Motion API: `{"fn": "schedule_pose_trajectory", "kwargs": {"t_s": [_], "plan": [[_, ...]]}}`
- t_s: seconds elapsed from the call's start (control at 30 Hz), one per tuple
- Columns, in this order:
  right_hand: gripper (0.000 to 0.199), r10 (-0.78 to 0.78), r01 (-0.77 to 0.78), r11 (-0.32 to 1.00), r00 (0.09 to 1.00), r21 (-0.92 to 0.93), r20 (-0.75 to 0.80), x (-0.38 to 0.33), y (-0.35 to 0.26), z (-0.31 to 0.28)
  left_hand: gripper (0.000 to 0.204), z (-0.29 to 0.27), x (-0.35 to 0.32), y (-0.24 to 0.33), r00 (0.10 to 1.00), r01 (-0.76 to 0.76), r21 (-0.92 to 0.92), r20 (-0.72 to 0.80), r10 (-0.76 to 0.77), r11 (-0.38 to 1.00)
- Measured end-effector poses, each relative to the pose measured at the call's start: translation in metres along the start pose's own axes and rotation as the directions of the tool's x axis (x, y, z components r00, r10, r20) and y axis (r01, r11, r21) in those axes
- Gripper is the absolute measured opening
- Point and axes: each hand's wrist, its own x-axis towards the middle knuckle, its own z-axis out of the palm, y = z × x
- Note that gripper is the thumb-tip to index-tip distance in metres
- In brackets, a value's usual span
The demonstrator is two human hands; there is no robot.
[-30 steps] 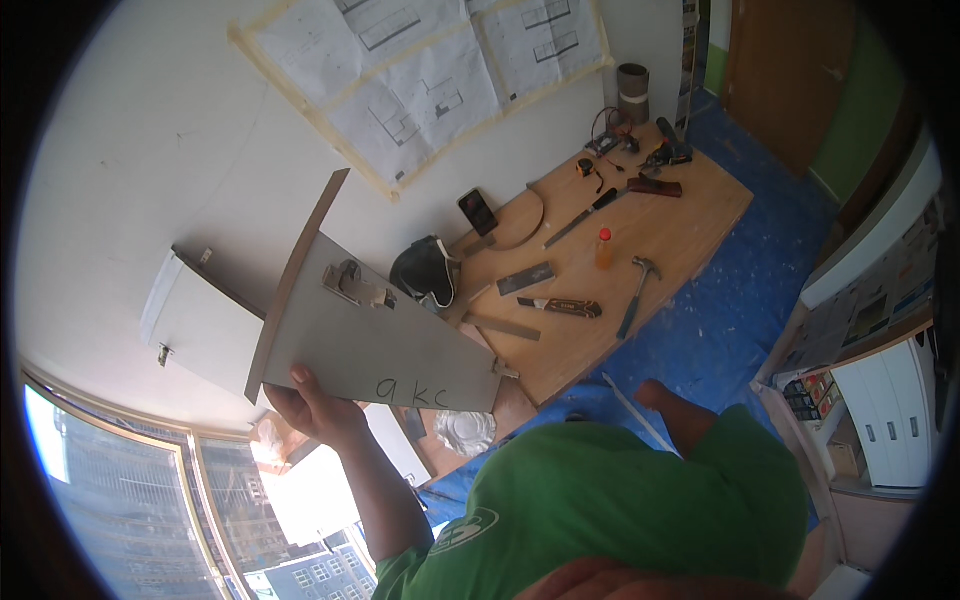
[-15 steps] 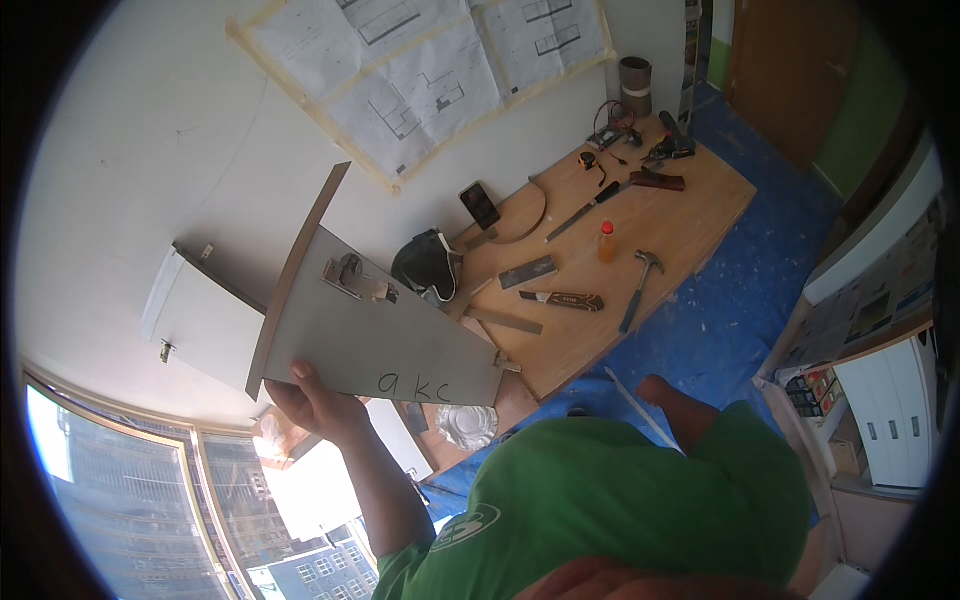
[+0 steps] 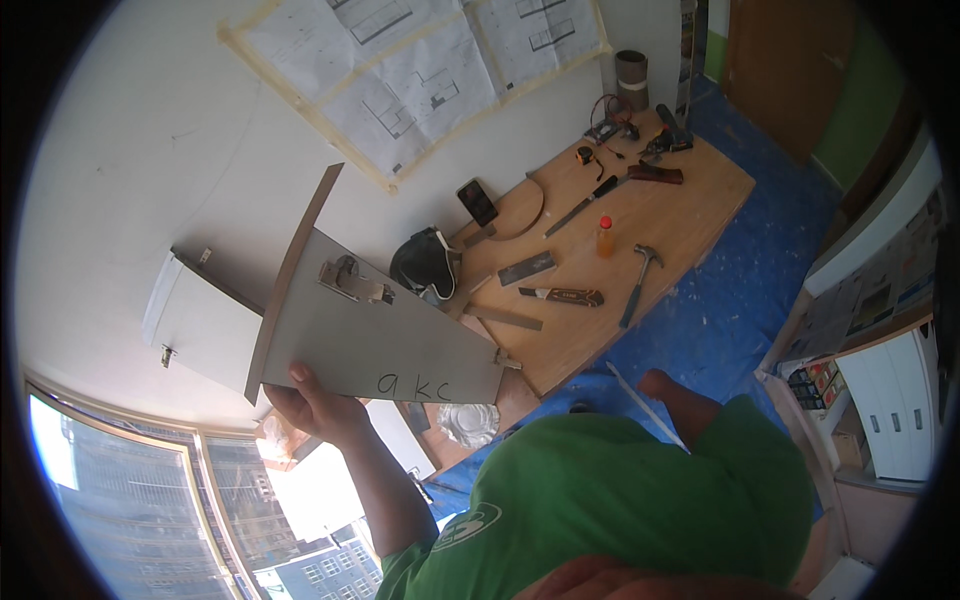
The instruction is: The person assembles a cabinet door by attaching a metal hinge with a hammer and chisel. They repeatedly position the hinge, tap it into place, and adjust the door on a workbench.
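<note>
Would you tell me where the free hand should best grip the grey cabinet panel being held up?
Probably the bare right end of the grey panel, coming from the right. The left hand holds the lower left corner, and the hinge takes up the upper part.

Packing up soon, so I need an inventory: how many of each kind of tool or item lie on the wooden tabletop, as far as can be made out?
Hammer: 1
Handsaw: 1
Orange bottle: 1
Phone: 1
Tape measure: 1
Dark mask: 1
Total: 6; the far-end clutter is too small to sort.
</note>
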Motion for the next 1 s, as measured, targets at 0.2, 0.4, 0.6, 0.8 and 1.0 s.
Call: {"fn": "schedule_pose_trajectory", "kwargs": {"t_s": [0.2, 0.4, 0.6, 0.8, 1.0], "plan": [[0.042, -0.022, 0.022, 0.998, 1.0, -0.067, -0.001, 0.006, 0.002, 0.001, 0.047, 0.0, 0.002, -0.005, 1.0, -0.022, 0.015, -0.012, 0.023, 1.0], [0.041, -0.037, 0.037, 0.999, 0.999, -0.028, -0.008, -0.003, -0.007, -0.003, 0.048, -0.005, 0.002, -0.006, 0.999, 0.002, 0.026, -0.04, -0.001, 1.0], [0.036, -0.002, 0.001, 1.0, 0.998, 0.02, 0.056, 0.009, 0.002, -0.001, 0.045, 0.0, 0.0, -0.002, 1.0, 0.004, 0.055, -0.027, -0.003, 0.998], [0.033, -0.066, 0.066, 0.998, 0.997, -0.011, 0.051, 0.016, 0.013, 0.009, 0.05, -0.012, -0.013, -0.02, 0.986, 0.167, 0.008, 0.006, -0.167, 0.986], [0.026, -0.035, 0.04, 0.998, 0.991, -0.037, 0.132, 0.023, 0.018, 0.014, 0.035, -0.024, -0.043, -0.044, 0.879, 0.466, 0.04, 0.097, -0.468, 0.884]]}}
